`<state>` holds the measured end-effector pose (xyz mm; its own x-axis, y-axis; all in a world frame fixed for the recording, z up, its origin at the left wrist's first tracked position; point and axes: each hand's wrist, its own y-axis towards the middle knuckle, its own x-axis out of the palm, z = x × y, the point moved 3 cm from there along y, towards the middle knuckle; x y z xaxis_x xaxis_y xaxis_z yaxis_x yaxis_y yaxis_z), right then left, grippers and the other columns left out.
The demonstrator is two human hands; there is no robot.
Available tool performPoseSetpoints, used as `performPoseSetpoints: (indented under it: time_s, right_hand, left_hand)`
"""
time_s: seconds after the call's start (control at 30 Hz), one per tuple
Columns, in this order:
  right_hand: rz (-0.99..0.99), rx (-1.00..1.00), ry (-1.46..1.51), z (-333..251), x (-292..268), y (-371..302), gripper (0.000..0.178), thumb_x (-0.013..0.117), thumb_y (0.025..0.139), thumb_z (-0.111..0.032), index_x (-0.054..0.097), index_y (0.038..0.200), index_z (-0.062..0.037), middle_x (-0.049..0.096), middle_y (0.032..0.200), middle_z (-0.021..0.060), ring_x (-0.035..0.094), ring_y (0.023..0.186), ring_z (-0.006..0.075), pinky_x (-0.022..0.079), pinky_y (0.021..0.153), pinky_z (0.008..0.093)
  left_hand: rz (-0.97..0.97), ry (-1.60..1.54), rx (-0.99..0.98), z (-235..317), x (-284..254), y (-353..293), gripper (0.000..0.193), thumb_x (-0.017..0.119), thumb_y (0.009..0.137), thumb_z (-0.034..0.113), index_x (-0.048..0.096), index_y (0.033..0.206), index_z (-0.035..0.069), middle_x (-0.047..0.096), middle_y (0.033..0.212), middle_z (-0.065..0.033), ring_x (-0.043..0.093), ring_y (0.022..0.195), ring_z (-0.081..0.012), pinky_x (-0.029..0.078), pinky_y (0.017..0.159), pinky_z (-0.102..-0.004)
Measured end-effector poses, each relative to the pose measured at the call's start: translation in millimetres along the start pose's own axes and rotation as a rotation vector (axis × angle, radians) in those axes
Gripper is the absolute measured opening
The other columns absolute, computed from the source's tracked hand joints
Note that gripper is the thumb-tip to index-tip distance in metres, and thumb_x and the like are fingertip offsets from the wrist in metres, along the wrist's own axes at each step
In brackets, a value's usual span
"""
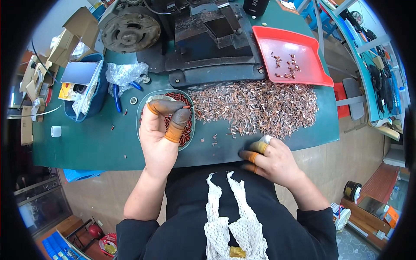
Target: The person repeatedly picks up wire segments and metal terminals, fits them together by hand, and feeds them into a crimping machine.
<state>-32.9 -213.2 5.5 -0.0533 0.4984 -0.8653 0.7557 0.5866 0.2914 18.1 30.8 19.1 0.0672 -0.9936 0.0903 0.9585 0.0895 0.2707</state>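
Observation:
My left hand (pixel 159 134), with grey and orange finger cots, is raised over a clear tub (pixel 139 125) of small dark-red parts. Its thumb and forefinger pinch one thin red piece (pixel 186 107) that points right. My right hand (pixel 273 158) is at the table's front edge, wearing orange, yellow and white finger cots. Its fingers are curled in toward the thumb; the tips are dark and slightly blurred, so whatever they hold cannot be made out. Just beyond it spreads a large heap of small copper-coloured metal pieces (pixel 277 108).
A black machine (pixel 212 47) with a round flywheel (pixel 130 31) stands at the back. A red tray (pixel 303 47) holds a few copper pieces. To the left are a blue basket (pixel 97 95), blue-handled pliers (pixel 117 99), a plastic bag (pixel 125 74) and a white roll (pixel 56 131).

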Motion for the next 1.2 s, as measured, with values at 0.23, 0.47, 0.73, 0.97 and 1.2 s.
performPoseSetpoints:
  time_s: [0.23, 0.47, 0.73, 0.97, 1.2]
  right_hand:
    - [0.042, 0.263, 0.533, 10, -6, 10, 0.014, 0.078, 0.076, -0.008, 0.068, 0.085, -0.0072, 0.065, 0.082, 0.0042, 0.062, 0.072, 0.0181, 0.051, 0.058, 0.0274]
    - [0.508, 0.563, 1.108, 44, -34, 129, 0.012, 0.065, 0.09, -0.007, 0.061, 0.099, 0.0004, 0.067, 0.086, 0.0065, 0.062, 0.07, 0.0086, 0.047, 0.057, 0.0202]
    - [0.73, 0.432, 1.198, 78, -41, 197, 0.017, 0.072, 0.087, -0.01, 0.067, 0.101, -0.0019, 0.066, 0.082, -0.0012, 0.049, 0.062, 0.0006, 0.035, 0.052, 0.0155]
    - [0.693, 0.495, 1.215, 80, -36, 205, 0.018, 0.071, 0.088, -0.011, 0.066, 0.102, -0.001, 0.064, 0.081, -0.0008, 0.045, 0.057, 0.0008, 0.033, 0.049, 0.0154]
    - [0.682, 0.471, 1.259, 83, -37, 203, 0.016, 0.072, 0.086, -0.008, 0.068, 0.1, -0.0013, 0.065, 0.084, -0.002, 0.051, 0.066, 0.0009, 0.036, 0.056, 0.0158]
  left_hand:
    - [-0.039, 0.209, 0.062, 2, 7, 10, 0.015, 0.073, 0.083, 0.002, 0.065, 0.095, 0.003, 0.059, 0.096, -0.0045, 0.057, 0.088, -0.0141, 0.046, 0.082, -0.0261]
    - [0.009, 0.567, 0.458, 20, 32, 54, 0.018, 0.077, 0.076, 0.004, 0.068, 0.091, 0.006, 0.06, 0.091, -0.0068, 0.057, 0.087, -0.0247, 0.045, 0.079, -0.033]
    - [0.128, 0.757, 0.876, 16, 56, 119, 0.018, 0.079, 0.074, 0.01, 0.066, 0.087, 0.011, 0.057, 0.088, -0.0066, 0.053, 0.084, -0.0279, 0.041, 0.074, -0.0375]
    - [0.191, 0.873, 0.998, 2, 60, 143, 0.025, 0.08, 0.071, 0.008, 0.064, 0.091, 0.012, 0.057, 0.087, -0.0058, 0.053, 0.082, -0.0287, 0.04, 0.072, -0.0389]
    - [0.196, 0.904, 1.099, -4, 62, 152, 0.03, 0.079, 0.068, 0.009, 0.057, 0.09, 0.011, 0.057, 0.088, -0.007, 0.054, 0.081, -0.0298, 0.041, 0.071, -0.0404]
